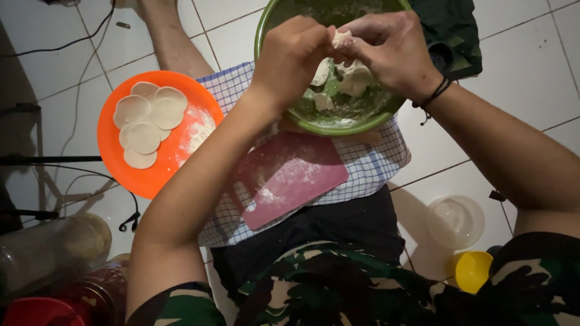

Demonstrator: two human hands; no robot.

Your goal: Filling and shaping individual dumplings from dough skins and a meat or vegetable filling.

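My left hand [291, 55] and my right hand [389, 51] meet over a green bowl [338, 124] and pinch a small piece of white dough [340, 38] between them. More dough lumps [353, 79] lie inside the bowl. The bowl rests on a blue-checked cloth [374, 166] on my lap, beside a floured pink cutting board [290, 175]. A black band circles my right wrist.
An orange plate [130, 175] at the left holds several flat round dough discs [145, 118] and a patch of flour. A clear plastic cup [456, 220] and a yellow cup [473, 270] stand on the white tile floor at right. Jars and cables lie at the left.
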